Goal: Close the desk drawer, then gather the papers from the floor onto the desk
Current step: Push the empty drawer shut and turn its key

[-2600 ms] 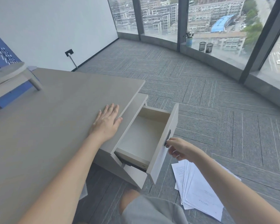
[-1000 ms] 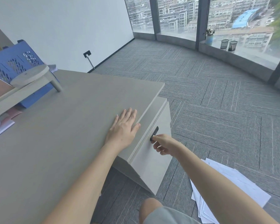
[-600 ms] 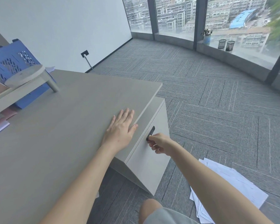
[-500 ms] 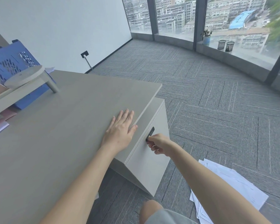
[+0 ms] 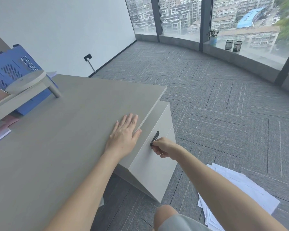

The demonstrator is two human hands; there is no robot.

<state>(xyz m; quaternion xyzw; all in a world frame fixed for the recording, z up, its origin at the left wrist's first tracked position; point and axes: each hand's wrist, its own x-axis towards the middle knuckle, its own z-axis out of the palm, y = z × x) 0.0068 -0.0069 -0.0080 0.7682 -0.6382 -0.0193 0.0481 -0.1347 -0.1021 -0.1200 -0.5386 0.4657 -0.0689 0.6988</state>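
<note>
Head view: the left hand [image 5: 123,137] lies flat on the table [image 5: 57,139] near its front edge, fingers spread, holding nothing; the right hand [image 5: 163,147] is at the drawer [image 5: 153,167], its grip pinching the dark handle [image 5: 154,138] between thumb and curled fingers; the drawer front sits flush with the cabinet, fully shut; the papers [image 5: 240,194] lie fanned on the grey carpet [image 5: 223,105] just right of the cabinet, partly hidden by the right forearm; a blue file rack [image 5: 12,69] and a wooden riser [image 5: 25,84] stand at the table's far left.
</note>
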